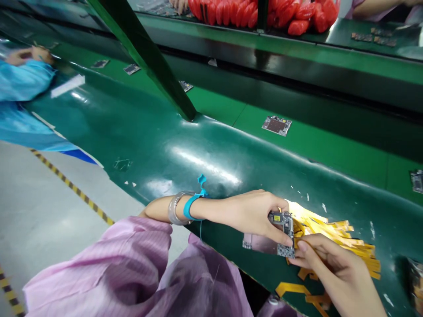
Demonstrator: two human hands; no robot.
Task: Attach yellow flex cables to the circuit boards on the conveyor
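My left hand [254, 215] is closed on a small circuit board [279, 233], gripping it by its edges just above the dark green work surface [148, 145]. My right hand [333, 266] comes in from the lower right, its thumb and fingers pinched at the board's right edge, where a pile of yellow-orange flex strips [343, 240] lies. Whether a strip is in those fingers is hidden. A blue wrist strap [191, 203] and a clear bangle sit on my left wrist.
A green conveyor belt [330, 149] behind the work surface carries more circuit boards [276, 125]. A slanted green post [148, 53] rises from the bench. A person in a blue sleeve [23, 83] works at left; others stand beyond red items [264, 13].
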